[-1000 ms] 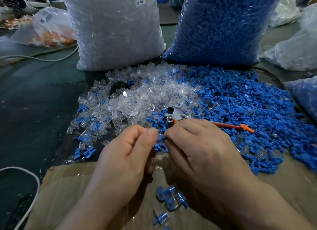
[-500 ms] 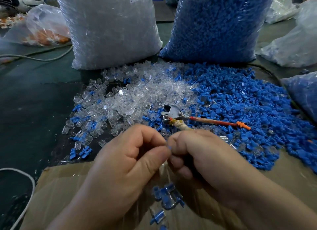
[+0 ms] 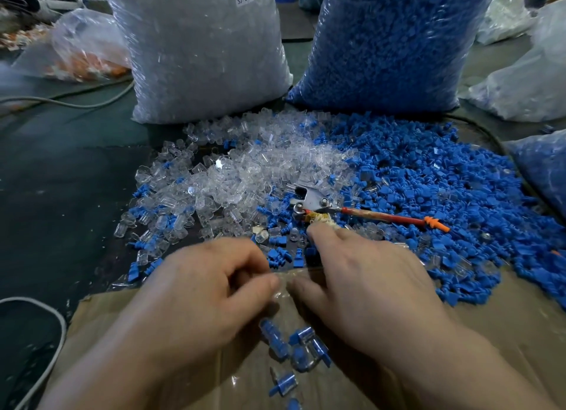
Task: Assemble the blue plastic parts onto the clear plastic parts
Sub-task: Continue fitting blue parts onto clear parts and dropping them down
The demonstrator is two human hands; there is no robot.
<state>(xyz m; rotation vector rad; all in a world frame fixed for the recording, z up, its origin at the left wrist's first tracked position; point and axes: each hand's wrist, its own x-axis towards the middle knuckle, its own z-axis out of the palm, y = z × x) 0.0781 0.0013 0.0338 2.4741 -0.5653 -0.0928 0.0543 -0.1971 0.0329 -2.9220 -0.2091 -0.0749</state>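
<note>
Loose clear plastic parts (image 3: 245, 170) lie heaped at the table's middle, with a spread of blue plastic parts (image 3: 428, 177) to their right. Several joined blue-and-clear pieces (image 3: 298, 348) lie on the cardboard (image 3: 505, 333) below my hands. My left hand (image 3: 208, 287) hovers over the cardboard edge with its fingers curled under; whether they hold a part is hidden. Beside it, my right hand (image 3: 364, 278) has relaxed fingers, and its index finger reaches among the blue parts at the pile's near edge. Nothing shows in it.
A big bag of clear parts (image 3: 199, 51) and a big bag of blue parts (image 3: 389, 42) stand behind the piles. A metal tool with an orange handle (image 3: 367, 213) lies in the pile just beyond my right hand. A white cable (image 3: 46, 342) curves at the lower left.
My hands were pressed together pinching a part between them. Now they have drawn apart, and the right hand's fingers have straightened toward the pile.
</note>
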